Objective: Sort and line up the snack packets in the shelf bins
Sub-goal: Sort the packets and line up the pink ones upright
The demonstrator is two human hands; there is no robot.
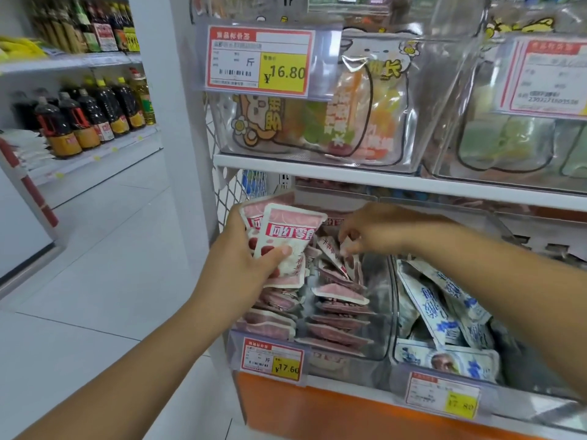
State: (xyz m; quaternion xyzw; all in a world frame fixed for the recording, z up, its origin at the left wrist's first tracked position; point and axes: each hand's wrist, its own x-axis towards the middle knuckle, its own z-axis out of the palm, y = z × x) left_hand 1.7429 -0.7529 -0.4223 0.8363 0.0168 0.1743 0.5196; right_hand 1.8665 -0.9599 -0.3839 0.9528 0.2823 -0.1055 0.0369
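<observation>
Holding a bunch of pink packets (286,236) upright, the left hand (243,258) has its thumb and fingers curled round them, just over the left bin (355,366). The right hand (378,230) reaches into the same bin and pinches one packet (355,265) by its top corner with bent fingers. More pink ones lie flat in two piles (336,328) in this bin. A price tag (271,360) sits on the bin's front. In the next bin (514,354) to the right, blue packets (444,312) lean this way and that.
</observation>
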